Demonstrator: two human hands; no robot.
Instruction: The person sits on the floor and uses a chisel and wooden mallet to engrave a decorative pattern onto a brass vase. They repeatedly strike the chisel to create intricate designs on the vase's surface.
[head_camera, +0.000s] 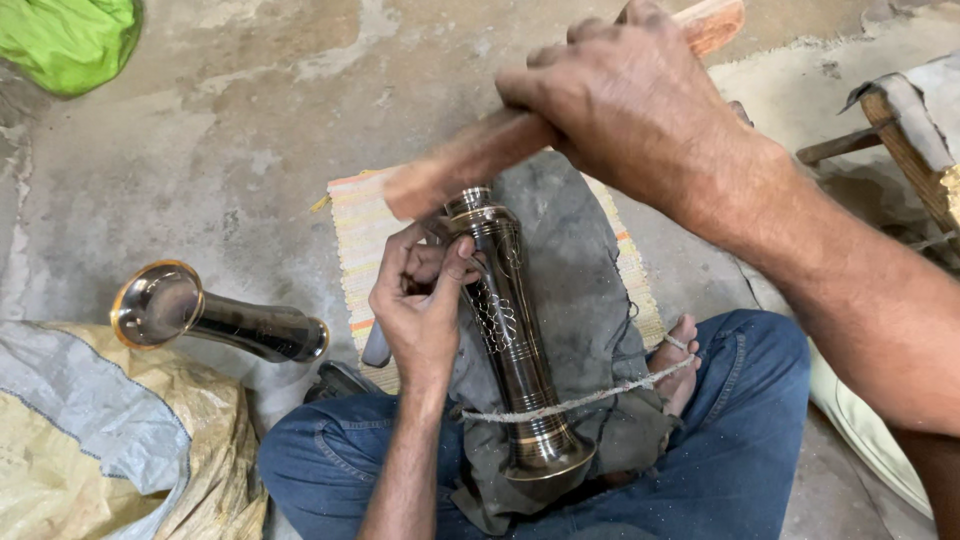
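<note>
A dark, polished metal vase (515, 330) with a brass-coloured rim and engraved patterns lies lengthwise in my lap on a grey cloth (575, 260). A thin rope (600, 395) runs across its lower part to my bare foot (680, 360). My left hand (425, 300) pinches a small metal tool against the vase's upper body. My right hand (625, 95) is raised above it, gripping a reddish wooden stick (480, 155) that is blurred. My legs are in blue jeans.
A second flared metal vase (215, 320) lies on the concrete floor at left, beside a yellow-and-grey sack (100, 440). A striped mat (360, 230) lies under the cloth. A green bag (65, 40) sits top left. Wooden furniture (905, 140) stands at right.
</note>
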